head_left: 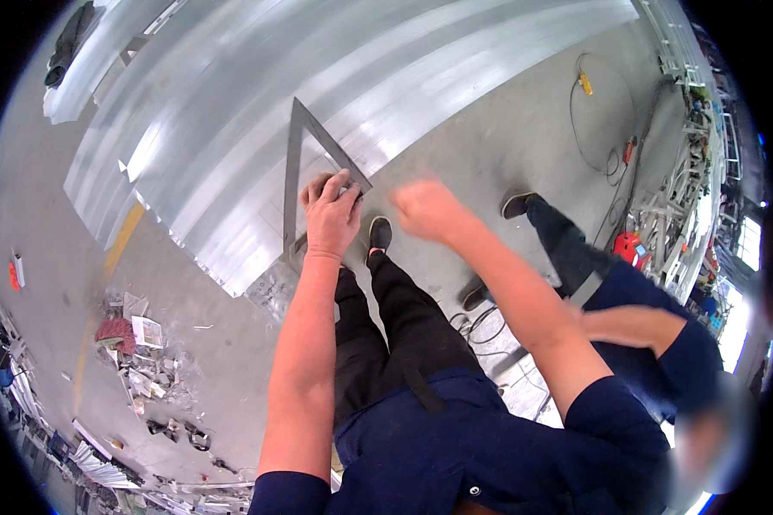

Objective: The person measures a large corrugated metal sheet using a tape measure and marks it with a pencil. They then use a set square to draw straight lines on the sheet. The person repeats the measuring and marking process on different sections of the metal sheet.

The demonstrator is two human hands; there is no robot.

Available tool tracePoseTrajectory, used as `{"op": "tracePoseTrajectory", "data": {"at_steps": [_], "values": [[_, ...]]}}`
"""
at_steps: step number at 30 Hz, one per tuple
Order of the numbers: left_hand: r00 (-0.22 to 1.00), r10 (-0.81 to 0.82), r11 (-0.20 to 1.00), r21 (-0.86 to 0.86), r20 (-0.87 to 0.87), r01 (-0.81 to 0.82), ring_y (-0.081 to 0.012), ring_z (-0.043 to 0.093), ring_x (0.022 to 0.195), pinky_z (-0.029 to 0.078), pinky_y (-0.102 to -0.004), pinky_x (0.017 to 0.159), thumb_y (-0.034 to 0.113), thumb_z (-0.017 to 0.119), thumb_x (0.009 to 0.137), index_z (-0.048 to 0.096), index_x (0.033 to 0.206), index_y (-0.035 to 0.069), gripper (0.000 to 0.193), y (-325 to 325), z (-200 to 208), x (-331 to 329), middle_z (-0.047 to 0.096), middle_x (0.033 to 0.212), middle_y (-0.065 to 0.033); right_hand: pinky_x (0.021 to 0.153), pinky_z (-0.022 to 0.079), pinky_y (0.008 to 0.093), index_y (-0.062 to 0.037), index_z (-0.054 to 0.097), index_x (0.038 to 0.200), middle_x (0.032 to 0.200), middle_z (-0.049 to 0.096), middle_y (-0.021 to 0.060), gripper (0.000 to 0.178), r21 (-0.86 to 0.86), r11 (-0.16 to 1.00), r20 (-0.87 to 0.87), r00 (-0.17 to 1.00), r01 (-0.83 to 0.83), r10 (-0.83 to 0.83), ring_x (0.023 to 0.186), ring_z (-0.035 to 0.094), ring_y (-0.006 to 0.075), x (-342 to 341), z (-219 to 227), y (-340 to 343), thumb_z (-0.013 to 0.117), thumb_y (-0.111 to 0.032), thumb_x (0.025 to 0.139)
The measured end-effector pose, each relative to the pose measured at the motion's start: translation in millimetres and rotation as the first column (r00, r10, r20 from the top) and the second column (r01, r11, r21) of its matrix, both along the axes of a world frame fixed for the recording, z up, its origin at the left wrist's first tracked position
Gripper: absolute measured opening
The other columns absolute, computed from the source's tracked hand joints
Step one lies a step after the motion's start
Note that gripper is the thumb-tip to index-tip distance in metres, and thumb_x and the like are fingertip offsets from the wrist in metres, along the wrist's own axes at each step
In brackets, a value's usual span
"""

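Note:
A large grey triangular frame, like a set square (295,172), lies over the front edge of a broad shiny sheet of metal (223,112). My left hand (331,210) is closed on the inner edge of its near side, fingers curled over the bar. To the right of the frame's corner, my right hand (428,210) hovers blurred by motion. Its fingers look curled into a fist; whatever they may hold is too smeared to make out.
Close on my right stands another person (644,318) in dark clothes. A cable with a yellow connector (585,82) lies on the floor at far right. Scraps and a reddish bundle (114,335) lie at left. White profiles (661,215) are stacked along the right side.

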State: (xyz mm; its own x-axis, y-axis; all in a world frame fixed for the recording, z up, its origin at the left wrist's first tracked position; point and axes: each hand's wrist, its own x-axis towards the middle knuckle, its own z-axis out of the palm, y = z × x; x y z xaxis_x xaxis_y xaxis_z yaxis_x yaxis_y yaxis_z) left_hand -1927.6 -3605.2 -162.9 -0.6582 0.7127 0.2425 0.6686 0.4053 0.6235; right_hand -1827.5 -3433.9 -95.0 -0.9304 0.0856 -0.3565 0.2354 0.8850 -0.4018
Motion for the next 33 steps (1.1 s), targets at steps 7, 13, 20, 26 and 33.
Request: {"op": "tracePoseTrajectory", "data": {"at_steps": [7,13,20,26,33], "values": [[0.999,0.038,0.97,-0.237,-0.027,-0.043,-0.0291,0.052,0.115,0.042,-0.0455,0.096,0.015,0.068,0.072,0.068,0.095,0.01,0.024,-8,2,12,0.058,0.121,-0.0075,0.079,0.049,0.0491,-0.0022,0.067,0.099,0.091,0.065,0.0255,0.025,0.008,0.94,0.332,0.886,0.341,-0.324,0.089,0.063,0.0419,224,12,-4,0.05,-0.013,0.085],[0.729,-0.596,0.783,0.043,0.336,0.621,-0.033,0.061,0.093,0.053,-0.0416,0.083,0.01,0.058,0.077,0.065,0.098,0.007,0.022,7,92,139,0.06,0.097,-0.0149,0.059,0.052,0.0432,-0.0017,0.068,0.094,0.073,0.066,0.0208,0.025,0.002,0.831,0.556,0.69,0.556,-0.463,0.065,0.066,0.0346,398,-12,-30,0.051,-0.016,0.082],[0.479,-0.732,0.673,0.398,0.485,0.624,-0.0362,0.059,0.09,0.05,-0.0424,0.078,0.014,0.066,0.08,0.061,0.095,0.005,0.018,0,124,218,0.057,0.097,-0.0167,0.085,0.05,0.0433,-0.0028,0.066,0.101,0.094,0.068,0.0216,0.029,0.1,0.529,0.683,0.329,0.843,-0.652,0.096,0.065,0.0366,392,30,-56,0.055,-0.022,0.082],[0.414,-0.379,0.917,0.278,0.827,0.285,-0.0161,0.057,0.063,0.047,-0.032,0.06,0.023,0.063,0.092,0.066,0.103,0.0,0.026,60,169,168,0.063,0.074,-0.0105,0.074,0.056,0.0414,-0.0061,0.068,0.112,0.101,0.068,0.0221,0.037,0.086,0.694,0.607,0.515,0.715,-0.605,0.084,0.069,0.0352,462,-2,-24,0.055,-0.02,0.08],[0.245,-0.139,0.974,0.088,0.959,0.21,-0.0071,0.053,0.068,0.044,-0.0242,0.062,0.019,0.062,0.092,0.067,0.097,-0.002,0.022,181,208,180,0.061,0.077,-0.0003,0.069,0.056,0.0432,-0.0028,0.068,0.109,0.092,0.069,0.0223,0.039,0.046,0.468,0.622,0.341,0.883,-0.705,0.071,0.069,0.0344,421,-13,118,0.047,-0.012,0.077]]}}
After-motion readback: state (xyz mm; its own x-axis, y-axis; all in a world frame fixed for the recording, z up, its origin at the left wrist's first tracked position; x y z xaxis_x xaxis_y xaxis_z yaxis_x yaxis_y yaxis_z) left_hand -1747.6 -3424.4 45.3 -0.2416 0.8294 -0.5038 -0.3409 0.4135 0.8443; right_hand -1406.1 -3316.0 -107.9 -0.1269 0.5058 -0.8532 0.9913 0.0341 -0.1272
